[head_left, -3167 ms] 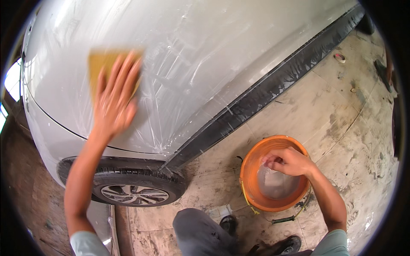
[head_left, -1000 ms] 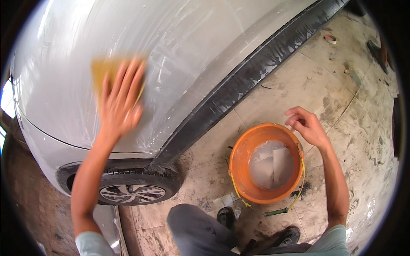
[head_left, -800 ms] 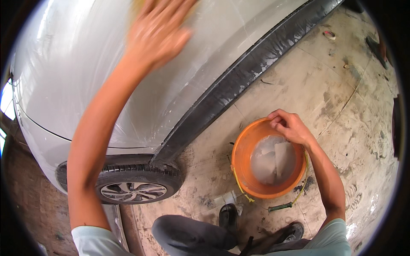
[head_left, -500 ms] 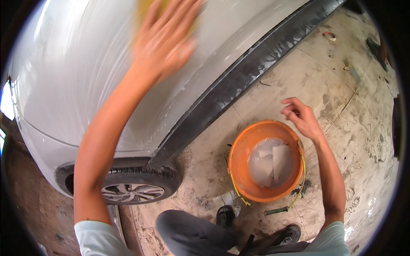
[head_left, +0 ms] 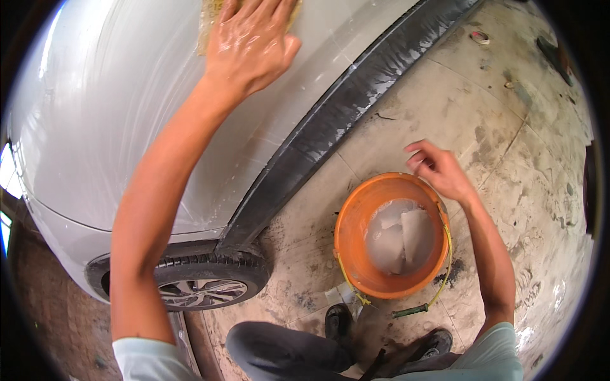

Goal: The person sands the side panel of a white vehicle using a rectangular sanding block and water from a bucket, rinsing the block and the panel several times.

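Note:
Fingers stretched flat, my left hand (head_left: 251, 57) presses a wet, yellow sandpaper sheet (head_left: 206, 30) against the side of a light grey car (head_left: 159, 101). The sheet sticks out past the fingers on both sides, and its far end runs out of view. My left hand glistens with water. Beyond the far right rim of an orange bucket (head_left: 351, 254), my right hand (head_left: 445, 173) hangs in the air, loosely curled and open, with nothing visible in it. Cloudy grey water (head_left: 380, 247) fills the bucket's bottom, with pale torn sheets (head_left: 416, 235) lying in it.
A black sill trim (head_left: 330, 120) edges the car above a wheel (head_left: 203, 289). The bucket's yellow handle with a green grip (head_left: 410, 311) hangs toward my shoes. A small ring-shaped roll (head_left: 480, 37) lies on the stained tile floor (head_left: 470, 108). Another person's foot (head_left: 554, 60) shows far right.
My left hand was blurred by motion on the panel and now shows sharply, slightly lower and to the right. The right hand stays near the bucket, its fingers a little more curled.

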Available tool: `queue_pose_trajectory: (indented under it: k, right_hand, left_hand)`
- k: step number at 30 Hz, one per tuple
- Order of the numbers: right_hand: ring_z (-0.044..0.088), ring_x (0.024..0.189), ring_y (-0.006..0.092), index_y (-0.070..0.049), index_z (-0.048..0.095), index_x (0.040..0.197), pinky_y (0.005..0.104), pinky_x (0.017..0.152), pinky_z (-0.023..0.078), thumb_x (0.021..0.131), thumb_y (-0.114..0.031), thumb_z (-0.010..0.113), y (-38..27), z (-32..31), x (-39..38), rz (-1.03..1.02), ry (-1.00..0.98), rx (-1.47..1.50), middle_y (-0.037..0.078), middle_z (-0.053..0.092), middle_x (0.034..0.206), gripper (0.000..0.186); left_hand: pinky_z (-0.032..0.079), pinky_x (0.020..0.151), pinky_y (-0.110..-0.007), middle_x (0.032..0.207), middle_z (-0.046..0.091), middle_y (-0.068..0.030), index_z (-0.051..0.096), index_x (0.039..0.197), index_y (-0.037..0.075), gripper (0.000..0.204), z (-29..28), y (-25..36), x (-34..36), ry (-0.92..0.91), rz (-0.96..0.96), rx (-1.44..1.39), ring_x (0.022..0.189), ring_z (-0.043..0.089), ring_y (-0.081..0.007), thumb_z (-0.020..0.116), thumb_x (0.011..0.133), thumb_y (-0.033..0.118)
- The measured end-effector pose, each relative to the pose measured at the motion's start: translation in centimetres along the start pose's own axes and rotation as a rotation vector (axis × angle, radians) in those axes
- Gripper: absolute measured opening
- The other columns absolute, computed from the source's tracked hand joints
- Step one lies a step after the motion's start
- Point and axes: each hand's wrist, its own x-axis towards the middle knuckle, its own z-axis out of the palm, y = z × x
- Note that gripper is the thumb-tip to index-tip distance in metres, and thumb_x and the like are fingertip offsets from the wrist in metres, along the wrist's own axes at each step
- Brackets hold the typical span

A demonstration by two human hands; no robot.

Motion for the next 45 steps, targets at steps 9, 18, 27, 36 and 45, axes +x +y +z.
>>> queue_pose_trajectory:
  k: [9,18,27,36,45]
  right_hand:
    - [0.069,0.08,0.0255,-0.006,0.058,0.113,0.0358,0.075,0.054,0.082,-0.02,0.061,3.9,-4.5,0.5,-0.01,0.119,-0.121,0.009,0.072,0.089,0.034]
    - [0.069,0.083,0.019,-0.005,0.057,0.116,0.0305,0.079,0.053,0.088,-0.021,0.06,3.7,-3.3,-3.2,0.07,0.043,-0.077,0.008,0.072,0.095,0.032]
    - [0.069,0.087,0.0246,-0.005,0.061,0.114,0.0357,0.078,0.053,0.085,-0.023,0.061,1.0,0.3,-1.0,-0.023,-0.059,-0.063,0.013,0.07,0.09,0.034]
    - [0.063,0.074,0.0141,0.0,0.06,0.111,0.029,0.07,0.051,0.085,-0.014,0.06,1.4,-2.6,-0.8,0.125,0.092,-0.066,0.008,0.067,0.08,0.03]
    - [0.06,0.071,0.0125,0.0,0.057,0.113,0.0274,0.068,0.05,0.085,-0.009,0.057,4.5,-3.7,-2.9,0.17,0.079,0.059,0.006,0.064,0.079,0.028]
  left_hand:
    - [0.01,0.117,-0.05,0.156,0.024,-0.0151,0.024,0.151,0.003,0.073,-1.6,-1.8,-12.6,-0.206,-0.102,0.035,0.146,0.017,-0.0307,0.043,0.082,0.018]
    - [0.005,0.117,-0.051,0.154,0.031,-0.0161,0.031,0.148,0.001,0.078,-0.5,-2.5,-23.2,-0.304,-0.076,-0.014,0.146,0.021,-0.0311,0.043,0.074,0.022]
    - [0.013,0.118,-0.047,0.156,0.028,-0.009,0.028,0.15,0.006,0.082,-3.4,-0.4,-4.0,-0.104,-0.05,-0.152,0.145,0.024,-0.0251,0.05,0.071,0.015]
    - [0.007,0.119,-0.045,0.157,0.026,-0.0084,0.027,0.151,0.008,0.079,-1.7,-0.8,-9.5,-0.245,-0.123,-0.055,0.146,0.021,-0.0228,0.047,0.078,0.028]
    - [-0.001,0.119,-0.046,0.155,0.031,-0.007,0.031,0.15,0.009,0.075,-1.8,-3.1,-28.2,-0.357,-0.144,0.111,0.146,0.023,-0.0219,0.037,0.08,0.033]
